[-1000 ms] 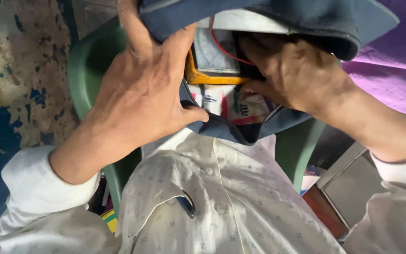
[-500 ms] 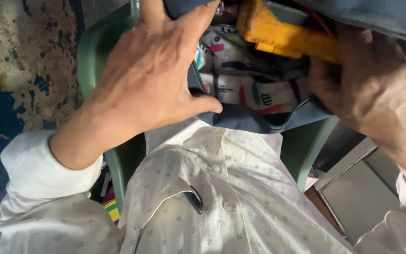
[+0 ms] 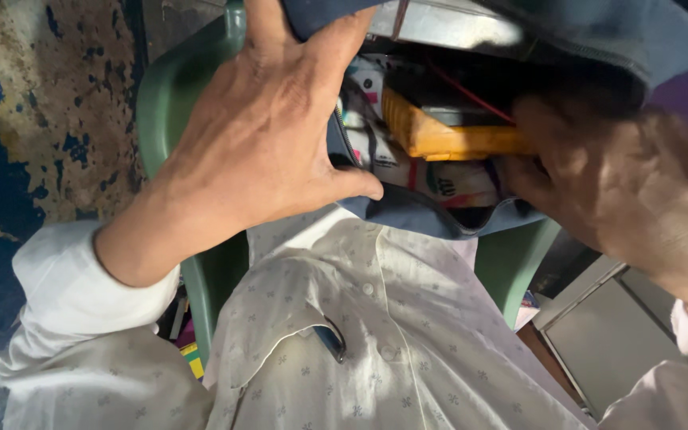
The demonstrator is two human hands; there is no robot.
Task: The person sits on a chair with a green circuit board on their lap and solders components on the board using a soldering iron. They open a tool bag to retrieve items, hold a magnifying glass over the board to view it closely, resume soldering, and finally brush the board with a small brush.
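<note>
A blue fabric bag point(image 3: 428, 215) stands open on a green plastic chair point(image 3: 169, 103). My left hand point(image 3: 268, 135) grips the bag's left edge and holds the opening apart. My right hand point(image 3: 615, 183) is at the right side of the opening, its fingers on a yellow boxy device point(image 3: 439, 135) with a red wire that lies inside the bag. Printed paper packets point(image 3: 447, 183) lie under the device. The bag's flap point(image 3: 599, 32) hangs over the top and hides the rest of the inside.
My pale patterned shirt point(image 3: 376, 334) fills the lower middle, with a dark clip at its pocket. A wall with peeling blue paint point(image 3: 49, 119) stands at the left. A grey flat panel point(image 3: 631, 334) lies at the lower right. Coloured items point(image 3: 189, 354) sit under the chair.
The view has drawn closer to the bag. The yellow device has shifted lower and more level inside the bag, and my right hand has dropped to its right end. My left hand stays on the edge.
</note>
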